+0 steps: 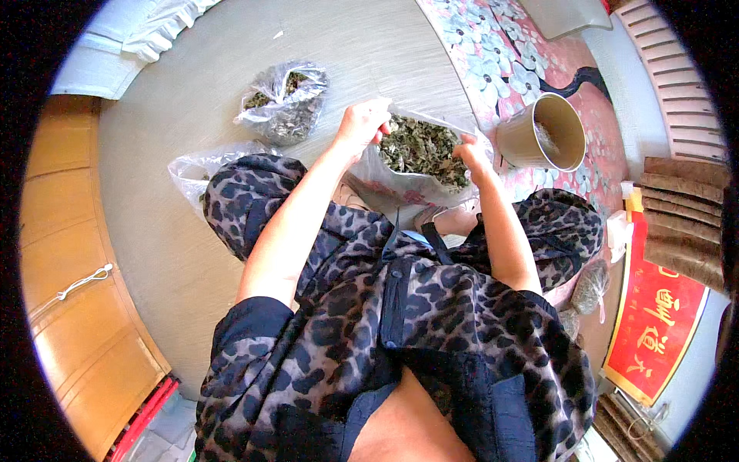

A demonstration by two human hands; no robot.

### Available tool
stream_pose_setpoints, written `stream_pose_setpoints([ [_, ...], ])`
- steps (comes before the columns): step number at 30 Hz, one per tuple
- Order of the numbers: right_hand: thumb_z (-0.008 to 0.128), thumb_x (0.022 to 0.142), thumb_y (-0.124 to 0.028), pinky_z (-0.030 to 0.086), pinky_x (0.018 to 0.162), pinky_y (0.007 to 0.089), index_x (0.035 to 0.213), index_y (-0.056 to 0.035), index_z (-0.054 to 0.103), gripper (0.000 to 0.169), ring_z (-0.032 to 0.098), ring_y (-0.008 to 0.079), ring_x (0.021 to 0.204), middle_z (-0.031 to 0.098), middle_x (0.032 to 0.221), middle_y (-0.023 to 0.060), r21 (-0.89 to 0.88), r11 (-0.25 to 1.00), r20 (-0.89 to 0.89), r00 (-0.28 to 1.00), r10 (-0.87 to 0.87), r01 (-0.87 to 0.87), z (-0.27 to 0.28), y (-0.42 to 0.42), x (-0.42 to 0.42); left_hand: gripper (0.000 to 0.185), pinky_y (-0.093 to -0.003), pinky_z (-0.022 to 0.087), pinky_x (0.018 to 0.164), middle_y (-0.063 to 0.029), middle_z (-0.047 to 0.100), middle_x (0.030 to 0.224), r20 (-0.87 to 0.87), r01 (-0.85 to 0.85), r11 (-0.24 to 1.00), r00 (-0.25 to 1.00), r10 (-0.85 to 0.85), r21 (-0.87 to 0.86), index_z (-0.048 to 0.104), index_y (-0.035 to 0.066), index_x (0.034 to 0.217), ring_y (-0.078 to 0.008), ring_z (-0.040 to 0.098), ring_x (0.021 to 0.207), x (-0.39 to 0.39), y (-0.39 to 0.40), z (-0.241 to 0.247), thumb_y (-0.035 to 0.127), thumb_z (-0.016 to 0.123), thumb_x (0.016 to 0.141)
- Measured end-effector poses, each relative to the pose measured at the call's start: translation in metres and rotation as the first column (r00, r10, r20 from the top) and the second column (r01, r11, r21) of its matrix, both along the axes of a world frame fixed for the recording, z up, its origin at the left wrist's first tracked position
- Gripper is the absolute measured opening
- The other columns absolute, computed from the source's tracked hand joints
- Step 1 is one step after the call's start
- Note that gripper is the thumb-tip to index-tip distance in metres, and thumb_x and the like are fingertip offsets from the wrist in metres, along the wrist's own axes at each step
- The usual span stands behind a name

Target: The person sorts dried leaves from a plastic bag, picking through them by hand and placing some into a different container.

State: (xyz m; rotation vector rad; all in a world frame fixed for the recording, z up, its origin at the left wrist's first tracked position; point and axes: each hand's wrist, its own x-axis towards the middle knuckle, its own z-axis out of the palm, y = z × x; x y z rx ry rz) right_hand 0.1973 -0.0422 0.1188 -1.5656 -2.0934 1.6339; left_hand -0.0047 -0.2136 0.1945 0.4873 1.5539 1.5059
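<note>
Between my knees stands a clear plastic bag [398, 187] with its mouth spread wide, full of dried, crumbled green-brown leaves [424, 144]. My left hand [365, 126] grips the bag's rim at its left side, fingers curled over the plastic. At the right side of the mouth, my right hand [473, 155] holds the rim, its fingers bent at the edge of the leaves. A second plastic bag [288, 118] with similar leaves rests on the floor ahead to the left. Another clear bag [193, 170] lies partly hidden behind my left knee.
An open beige bucket [542, 133] stands on a flowered mat [491, 63] at the right. Small tied bags [590, 286] lie beyond my right knee, near a red banner [658, 317] bearing writing. A wooden cabinet [75, 231] borders the grey floor [173, 115] on the left.
</note>
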Motion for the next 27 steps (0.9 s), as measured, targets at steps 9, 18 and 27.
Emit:
stream_pose_setpoints([
  [9,0.05,0.071,-0.009,0.045,0.083,0.0321,0.109,-0.0046,0.058,0.04,0.06,0.0272,0.091,0.063,0.096,0.0163,0.149,0.921,0.268,0.911,0.313,-0.36,-0.048,0.015,-0.026,0.025,-0.0192,0.036,0.038,-0.0027,0.059,0.061,0.047,0.235,0.97,0.971,-0.232,-0.068,0.06,0.006,0.103,-0.0044,0.045,0.041,0.027,-0.001,0.019,0.01,0.05,0.081],
  [18,0.053,0.075,-0.014,0.044,0.084,0.0433,0.101,-0.0061,0.059,0.028,0.056,0.0356,0.095,0.06,0.1,0.0187,0.4,0.824,0.459,0.866,0.199,-0.401,-0.118,0.007,-0.024,0.051,-0.0172,0.037,0.042,0.0001,0.055,0.061,0.005,0.396,0.917,0.918,-0.397,-0.043,0.039,0.007,0.131,-0.0032,0.043,0.043,0.048,-0.011,0.052,0.01,0.048,0.081],
  [27,0.058,0.075,-0.015,0.048,0.068,0.0332,0.084,-0.0081,0.067,0.015,0.062,0.0241,0.072,0.065,0.077,0.0117,0.422,0.896,0.12,0.988,0.099,-0.141,-0.099,-0.001,-0.008,0.049,-0.0203,0.042,0.045,-0.0031,0.059,0.064,-0.044,0.291,0.948,0.953,-0.298,-0.131,0.042,0.006,0.129,-0.0064,0.049,0.047,0.038,-0.005,0.045,0.011,0.05,0.081],
])
